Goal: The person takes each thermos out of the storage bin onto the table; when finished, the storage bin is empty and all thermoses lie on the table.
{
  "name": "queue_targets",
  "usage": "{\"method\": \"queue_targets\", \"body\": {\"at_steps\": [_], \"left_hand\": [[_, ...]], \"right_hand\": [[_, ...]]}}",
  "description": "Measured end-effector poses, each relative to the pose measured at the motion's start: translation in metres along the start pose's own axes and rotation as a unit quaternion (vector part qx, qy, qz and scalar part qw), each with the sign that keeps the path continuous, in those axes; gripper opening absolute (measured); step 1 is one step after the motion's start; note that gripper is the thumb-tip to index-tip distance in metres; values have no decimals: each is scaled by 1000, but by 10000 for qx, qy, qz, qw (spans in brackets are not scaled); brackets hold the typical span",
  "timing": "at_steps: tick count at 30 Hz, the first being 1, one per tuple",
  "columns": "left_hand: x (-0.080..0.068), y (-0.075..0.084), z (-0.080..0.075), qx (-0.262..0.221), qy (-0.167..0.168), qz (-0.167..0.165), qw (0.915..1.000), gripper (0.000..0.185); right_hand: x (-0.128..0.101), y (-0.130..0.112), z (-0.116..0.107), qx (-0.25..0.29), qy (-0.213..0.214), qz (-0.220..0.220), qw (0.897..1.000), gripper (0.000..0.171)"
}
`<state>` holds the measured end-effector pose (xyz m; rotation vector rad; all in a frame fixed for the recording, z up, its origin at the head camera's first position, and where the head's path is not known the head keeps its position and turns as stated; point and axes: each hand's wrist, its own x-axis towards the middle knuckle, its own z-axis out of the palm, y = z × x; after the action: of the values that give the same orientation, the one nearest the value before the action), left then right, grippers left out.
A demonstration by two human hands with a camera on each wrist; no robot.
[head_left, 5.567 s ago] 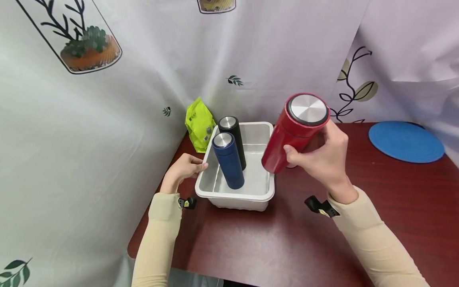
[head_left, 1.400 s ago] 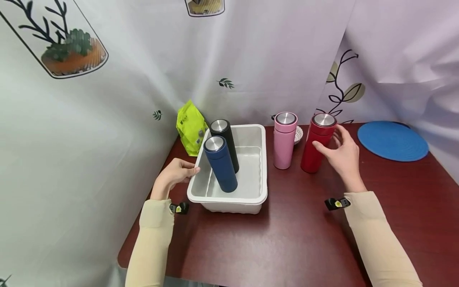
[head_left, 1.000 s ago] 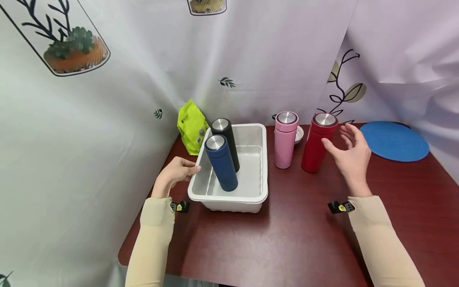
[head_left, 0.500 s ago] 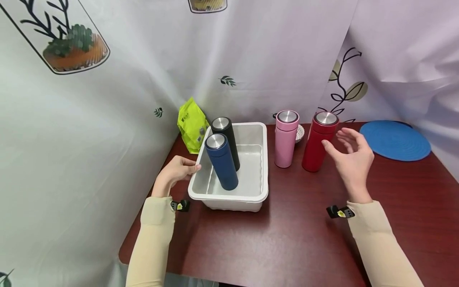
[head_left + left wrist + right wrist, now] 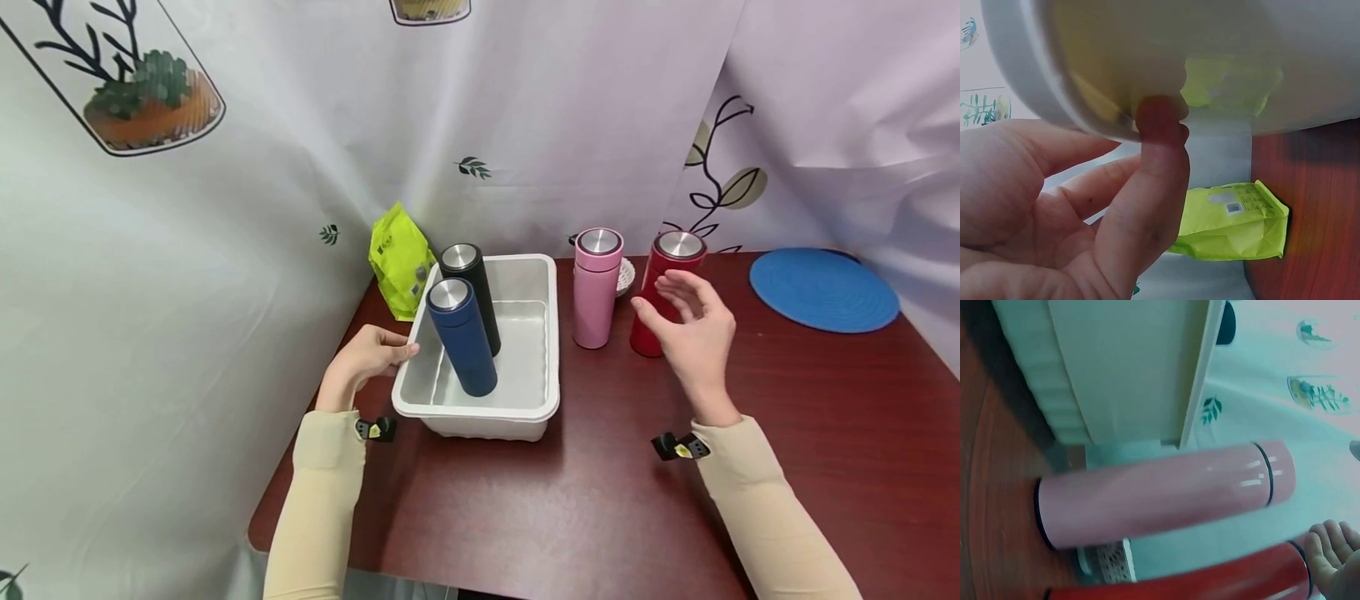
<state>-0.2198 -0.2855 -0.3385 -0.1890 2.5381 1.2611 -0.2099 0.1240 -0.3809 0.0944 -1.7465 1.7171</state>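
My left hand [image 5: 365, 362] pinches the left rim of a white plastic basin [image 5: 487, 426]; in the left wrist view the thumb and curled fingers meet at the basin's edge. Inside the basin a blue thermos [image 5: 467, 346] and a black thermos [image 5: 480, 292] stand close together on the left, steel lids up. To the right of it, a pink thermos [image 5: 594, 302] stands upright on the table. Beside the pink one is a red thermos [image 5: 675, 262], partly hidden behind my right hand [image 5: 697, 346]. That hand holds nothing, fingers apart from the thumb; contact with the red thermos cannot be told.
A bright green bag [image 5: 402, 265] stands behind the basin's left corner. A small white woven basket [image 5: 625, 278] shows partly behind the pink thermos. A round blue mat [image 5: 825, 289] lies at the back right of the dark red table [image 5: 480, 508]. Printed cloth hangs behind.
The red thermos went from being held over the basin's edge to standing on the table. My right hand let go, moved right, then came back left before it. The left hand stays.
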Motion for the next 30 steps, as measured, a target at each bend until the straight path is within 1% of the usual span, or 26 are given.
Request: {"method": "queue_targets", "body": {"at_steps": [6, 15, 23, 27, 30], "left_hand": [[0, -1, 1, -1, -13, -21, 10000, 44], [1, -4, 1, 74, -32, -35, 10000, 44], [3, 0, -3, 164, -21, -109, 9998, 47], [3, 1, -2, 158, -46, -93, 9998, 46], [3, 0, -1, 151, -57, -102, 9998, 46]], "right_hand": [[-8, 4, 17, 361, -287, 6, 9989, 51], [-19, 8, 36, 499, -744, 86, 9959, 49], [-22, -2, 59, 633, -1147, 347, 9908, 49], [-28, -16, 66, 599, -1333, 445, 9883, 49], [-32, -25, 70, 479, -1568, 449, 9854, 49]]}}
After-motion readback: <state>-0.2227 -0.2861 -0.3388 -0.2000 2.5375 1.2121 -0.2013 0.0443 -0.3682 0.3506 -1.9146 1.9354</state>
